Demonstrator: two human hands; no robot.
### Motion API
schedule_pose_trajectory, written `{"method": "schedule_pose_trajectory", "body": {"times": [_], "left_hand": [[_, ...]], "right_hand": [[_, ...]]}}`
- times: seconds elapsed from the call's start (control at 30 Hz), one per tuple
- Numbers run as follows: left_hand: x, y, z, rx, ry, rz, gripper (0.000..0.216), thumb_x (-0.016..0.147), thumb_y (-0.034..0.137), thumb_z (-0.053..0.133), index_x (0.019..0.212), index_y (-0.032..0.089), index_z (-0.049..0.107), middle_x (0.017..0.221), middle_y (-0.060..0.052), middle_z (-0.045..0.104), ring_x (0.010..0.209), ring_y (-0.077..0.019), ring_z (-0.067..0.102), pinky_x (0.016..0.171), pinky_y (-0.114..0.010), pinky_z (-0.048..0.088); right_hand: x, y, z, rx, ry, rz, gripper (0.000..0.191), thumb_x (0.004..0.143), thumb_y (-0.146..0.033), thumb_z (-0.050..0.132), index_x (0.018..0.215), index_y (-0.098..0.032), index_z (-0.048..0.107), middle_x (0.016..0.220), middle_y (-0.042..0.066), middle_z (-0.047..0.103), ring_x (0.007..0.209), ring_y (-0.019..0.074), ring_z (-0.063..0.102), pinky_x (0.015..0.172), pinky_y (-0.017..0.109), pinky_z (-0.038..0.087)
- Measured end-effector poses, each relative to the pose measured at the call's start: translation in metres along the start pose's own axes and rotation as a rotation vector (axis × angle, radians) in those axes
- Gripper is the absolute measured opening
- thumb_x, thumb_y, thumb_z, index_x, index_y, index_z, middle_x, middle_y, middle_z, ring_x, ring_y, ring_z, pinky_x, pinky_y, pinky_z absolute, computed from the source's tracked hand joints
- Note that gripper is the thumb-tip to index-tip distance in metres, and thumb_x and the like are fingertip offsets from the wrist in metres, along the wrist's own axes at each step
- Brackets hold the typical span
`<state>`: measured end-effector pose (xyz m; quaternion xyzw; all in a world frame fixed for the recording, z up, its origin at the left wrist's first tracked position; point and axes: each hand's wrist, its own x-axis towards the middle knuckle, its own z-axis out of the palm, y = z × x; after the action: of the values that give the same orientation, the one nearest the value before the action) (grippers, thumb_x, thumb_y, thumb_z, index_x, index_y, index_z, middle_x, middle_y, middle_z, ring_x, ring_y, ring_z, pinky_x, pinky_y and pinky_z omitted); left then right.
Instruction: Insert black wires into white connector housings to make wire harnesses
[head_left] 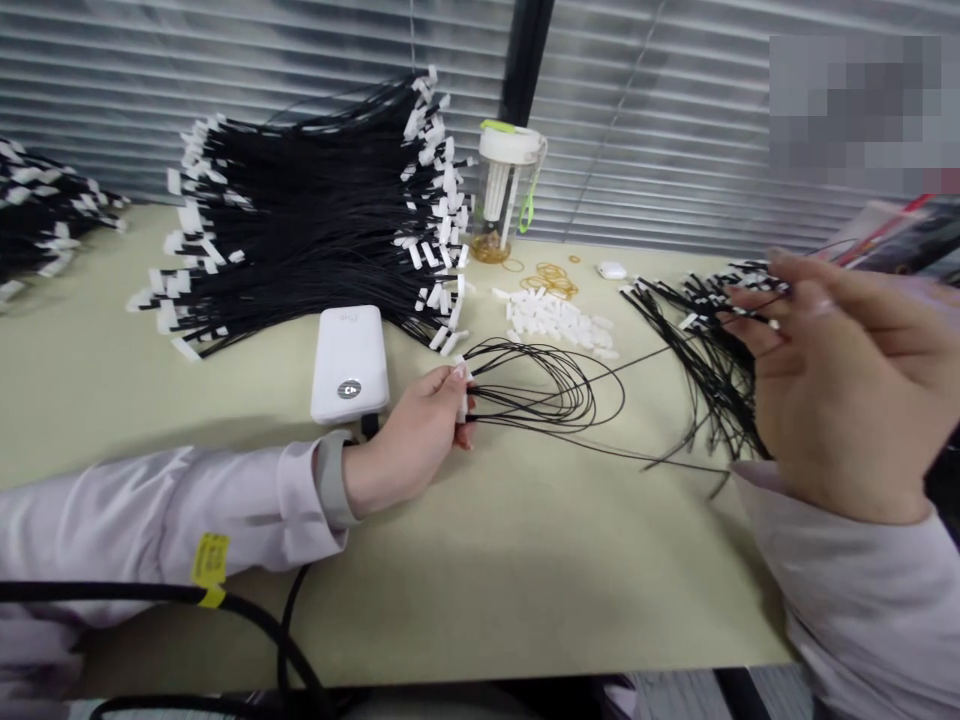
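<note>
My left hand (420, 430) rests near the table's middle, its fingers closed on the white connector end of some thin black wires (555, 390). From there the wires loop out to the right across the table. Raised at the right, my right hand (847, 370) pinches a thin dark strand, which looks like one of the black wires. Behind and below that hand lies a loose bunch of black cables (705, 370) with white tips, partly hidden by it. Beyond my left hand sits a small heap of white connector pieces (555, 318).
A white power bank (349, 365) lies beside my left wrist. Behind it is a large stack of black cables (315, 210) with white ends, and another pile (45, 210) at far left. A bottle (502, 190), rubber bands (553, 280) and a white case (611, 270) stand near the blinds.
</note>
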<state>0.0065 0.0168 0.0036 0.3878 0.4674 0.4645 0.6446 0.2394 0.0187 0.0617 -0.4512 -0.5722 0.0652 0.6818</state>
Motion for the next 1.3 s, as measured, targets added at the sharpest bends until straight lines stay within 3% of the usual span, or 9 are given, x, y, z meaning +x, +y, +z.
{"method": "schedule_pose_trajectory", "body": {"times": [0.1, 0.17, 0.23, 0.3, 0.37, 0.47, 1.03, 1.3], "left_hand": [[-0.002, -0.001, -0.001, 0.043, -0.033, 0.02, 0.021, 0.084, 0.031, 0.042, 0.071, 0.016, 0.046, 0.059, 0.005, 0.041, 0.035, -0.0014, 0.035, 0.035, -0.017, 0.031], [-0.003, -0.001, -0.002, 0.083, -0.067, 0.036, 0.022, 0.084, 0.034, 0.042, 0.072, 0.016, 0.046, 0.059, 0.006, 0.04, 0.033, -0.001, 0.034, 0.033, -0.016, 0.029], [-0.004, -0.001, -0.003, 0.126, -0.102, 0.05, 0.024, 0.083, 0.038, 0.042, 0.073, 0.017, 0.047, 0.059, 0.006, 0.04, 0.034, -0.001, 0.033, 0.032, -0.015, 0.027], [-0.006, -0.001, -0.003, 0.177, -0.127, 0.05, 0.026, 0.082, 0.041, 0.042, 0.074, 0.018, 0.047, 0.061, 0.005, 0.042, 0.034, -0.001, 0.033, 0.032, -0.015, 0.026], [-0.008, -0.001, -0.003, 0.241, -0.143, 0.041, 0.028, 0.082, 0.044, 0.041, 0.074, 0.018, 0.047, 0.061, 0.005, 0.043, 0.035, -0.0015, 0.033, 0.032, -0.014, 0.025], [-0.011, -0.001, -0.003, 0.316, -0.162, 0.036, 0.031, 0.081, 0.048, 0.04, 0.073, 0.018, 0.048, 0.058, 0.005, 0.043, 0.035, -0.0027, 0.032, 0.032, -0.015, 0.025], [-0.012, 0.001, -0.001, 0.407, -0.213, 0.109, 0.03, 0.082, 0.044, 0.04, 0.071, 0.018, 0.05, 0.057, 0.004, 0.047, 0.035, -0.0045, 0.033, 0.034, -0.017, 0.025], [-0.015, 0.008, 0.002, 0.501, -0.247, 0.152, 0.029, 0.083, 0.035, 0.039, 0.061, 0.019, 0.044, 0.046, 0.005, 0.038, 0.038, -0.0066, 0.032, 0.038, -0.018, 0.025]], "right_hand": [[-0.004, -0.008, 0.004, 0.081, 0.015, 0.009, 0.016, 0.08, -0.022, 0.052, 0.092, -0.017, 0.062, 0.067, 0.003, 0.054, 0.052, 0.0093, 0.053, 0.053, 0.028, 0.046], [-0.011, -0.014, 0.007, 0.06, -0.137, 0.064, 0.034, 0.08, -0.02, 0.053, 0.114, -0.021, 0.051, 0.061, 0.0, 0.052, 0.053, 0.0107, 0.054, 0.053, 0.028, 0.047], [-0.021, -0.018, 0.01, 0.045, -0.358, 0.134, 0.042, 0.079, -0.019, 0.054, 0.12, -0.024, 0.044, 0.065, -0.001, 0.056, 0.058, 0.0121, 0.057, 0.057, 0.029, 0.049], [-0.03, -0.02, 0.015, -0.07, -0.569, 0.138, 0.025, 0.079, -0.02, 0.054, 0.104, -0.023, 0.054, 0.069, 0.0, 0.059, 0.06, 0.0115, 0.057, 0.058, 0.027, 0.049], [-0.037, -0.02, 0.021, -0.238, -0.702, 0.029, 0.009, 0.08, -0.022, 0.054, 0.084, -0.021, 0.061, 0.071, 0.001, 0.06, 0.063, 0.011, 0.056, 0.059, 0.026, 0.047], [-0.043, -0.02, 0.029, -0.342, -0.803, -0.164, 0.01, 0.08, -0.019, 0.052, 0.079, -0.02, 0.062, 0.074, 0.001, 0.061, 0.068, 0.01, 0.055, 0.063, 0.023, 0.044], [-0.048, -0.016, 0.031, -0.362, -0.85, -0.337, 0.013, 0.081, -0.016, 0.049, 0.08, -0.018, 0.062, 0.073, 0.002, 0.058, 0.065, 0.0098, 0.053, 0.06, 0.022, 0.041], [-0.058, -0.015, 0.035, -0.441, -0.875, -0.414, 0.017, 0.084, -0.021, 0.046, 0.082, -0.018, 0.063, 0.073, 0.004, 0.056, 0.065, 0.0106, 0.051, 0.06, 0.022, 0.04]]}}
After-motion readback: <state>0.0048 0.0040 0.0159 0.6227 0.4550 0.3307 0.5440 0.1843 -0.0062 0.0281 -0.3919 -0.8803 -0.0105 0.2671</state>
